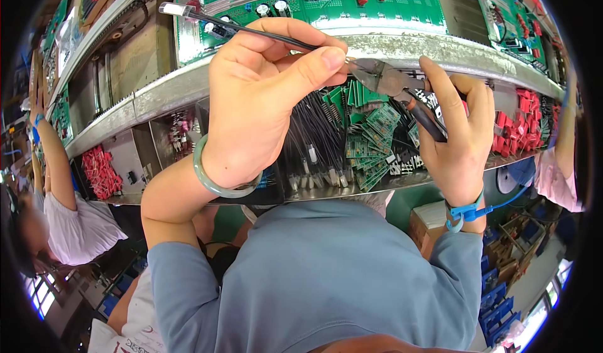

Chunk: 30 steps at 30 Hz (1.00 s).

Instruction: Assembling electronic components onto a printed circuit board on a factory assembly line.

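My left hand (257, 95) pinches a thin black cable (251, 29) between thumb and forefinger. A clear-and-white tip (175, 9) caps the cable's far left end. In my right hand (460, 130) is a pair of diagonal cutters (399, 86) with dark handles. Their jaws reach to the cable end beside my left thumb; whether the blades touch it, I cannot tell. Below my hands lies a bundle of similar black cables (314, 133) in a tray, next to a heap of small green circuit boards (375, 136).
A large green circuit board (402, 4) with capacitors lies beyond a metal rail (483, 50). Red components fill bins at the right (521, 127) and left (102, 172). Co-workers sit on both sides, one in a white shirt (81, 227). A blue wrist strap cord (502, 204) runs from my right wrist.
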Available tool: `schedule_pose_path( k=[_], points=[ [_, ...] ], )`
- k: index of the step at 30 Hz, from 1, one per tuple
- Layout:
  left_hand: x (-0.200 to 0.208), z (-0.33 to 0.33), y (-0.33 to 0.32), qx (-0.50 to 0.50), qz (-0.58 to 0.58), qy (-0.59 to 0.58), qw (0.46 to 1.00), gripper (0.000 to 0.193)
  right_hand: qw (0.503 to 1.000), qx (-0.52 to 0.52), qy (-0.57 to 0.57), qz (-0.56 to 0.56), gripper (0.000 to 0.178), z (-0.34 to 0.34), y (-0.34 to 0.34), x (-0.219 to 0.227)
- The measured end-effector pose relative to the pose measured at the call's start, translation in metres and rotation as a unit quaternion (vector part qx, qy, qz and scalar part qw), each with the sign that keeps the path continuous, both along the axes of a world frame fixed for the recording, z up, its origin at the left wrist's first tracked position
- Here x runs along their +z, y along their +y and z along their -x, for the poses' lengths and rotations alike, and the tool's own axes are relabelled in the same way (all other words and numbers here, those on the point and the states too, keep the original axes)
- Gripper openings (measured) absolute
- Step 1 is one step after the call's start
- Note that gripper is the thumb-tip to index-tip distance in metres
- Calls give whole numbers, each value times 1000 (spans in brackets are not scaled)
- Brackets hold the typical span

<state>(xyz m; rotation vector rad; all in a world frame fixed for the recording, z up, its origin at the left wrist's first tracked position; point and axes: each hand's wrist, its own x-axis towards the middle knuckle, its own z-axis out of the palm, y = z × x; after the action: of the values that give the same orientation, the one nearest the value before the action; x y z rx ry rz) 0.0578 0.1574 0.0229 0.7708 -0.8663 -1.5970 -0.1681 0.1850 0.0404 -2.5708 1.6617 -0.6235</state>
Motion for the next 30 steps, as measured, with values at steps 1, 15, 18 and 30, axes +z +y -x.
schedule_pose_path(
  k=[1,15,18,30],
  points=[
    [0,0,0,0,0,0,1000,17,1000,-5,4,7,59,0,0,0],
    [-3,-2,-2,0,10,8,1000,16,1000,6,7,23,57,-2,-3,-3],
    [-4,-2,-2,4,8,8,1000,16,999,8,11,35,58,-2,-2,-5],
    [-5,1,-2,20,12,-10,1000,16,997,2,6,77,50,-2,-5,-14]
  ],
)
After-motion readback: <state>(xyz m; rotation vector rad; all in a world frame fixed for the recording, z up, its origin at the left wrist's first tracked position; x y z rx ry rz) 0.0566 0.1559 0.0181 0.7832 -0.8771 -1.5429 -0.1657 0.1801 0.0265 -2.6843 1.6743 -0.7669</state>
